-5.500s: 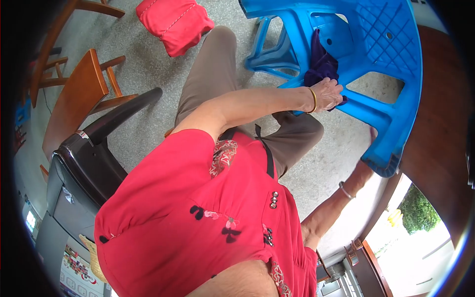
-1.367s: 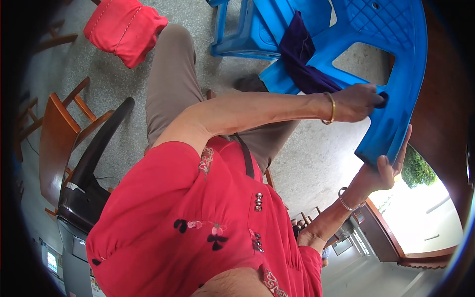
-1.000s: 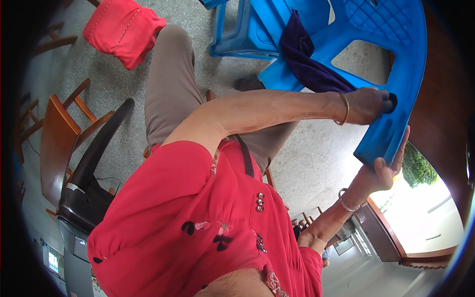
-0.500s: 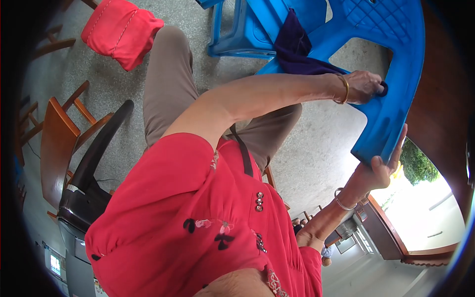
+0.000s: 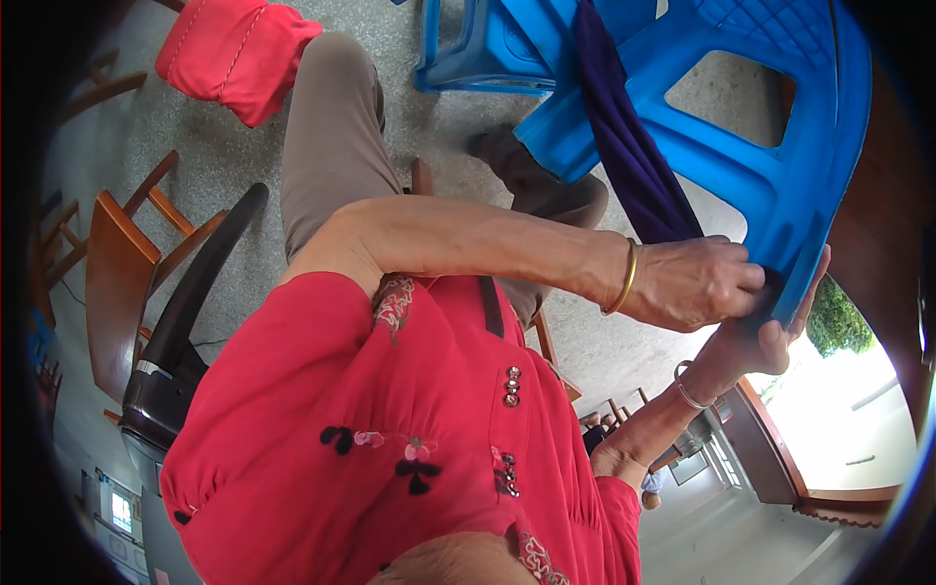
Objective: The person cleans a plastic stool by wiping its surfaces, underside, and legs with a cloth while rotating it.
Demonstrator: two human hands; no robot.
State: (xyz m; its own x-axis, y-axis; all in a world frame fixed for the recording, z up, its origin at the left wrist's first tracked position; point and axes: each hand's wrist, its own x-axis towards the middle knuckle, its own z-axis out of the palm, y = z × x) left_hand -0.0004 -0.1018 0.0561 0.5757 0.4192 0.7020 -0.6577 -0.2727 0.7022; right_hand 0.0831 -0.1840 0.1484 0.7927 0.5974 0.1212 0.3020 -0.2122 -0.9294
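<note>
My left hand [image 5: 697,283], with a gold bangle on its wrist, is closed on a dark purple cloth [image 5: 624,136]. Its knuckles press close to the corner of a blue plastic chair [image 5: 799,185]. From that fist the cloth stretches up across the chair frame; the part inside my fingers is hidden. My right hand [image 5: 770,346], wearing a silver bangle, grips the chair's edge from outside just below. Its thumb shows on the near side, and the fingers run behind the rim.
More blue plastic seating [image 5: 487,49] stands at the top. A red fabric-covered item [image 5: 234,54] is beside my knee. Wooden chairs [image 5: 117,292] and a dark curved armrest [image 5: 205,283] lie to the left. A dark brown surface [image 5: 887,214] is at right, near a bright opening.
My left hand has moved down along the chair edge, close to my right hand. The cloth is now drawn out longer, and the chair has shifted slightly to the right.
</note>
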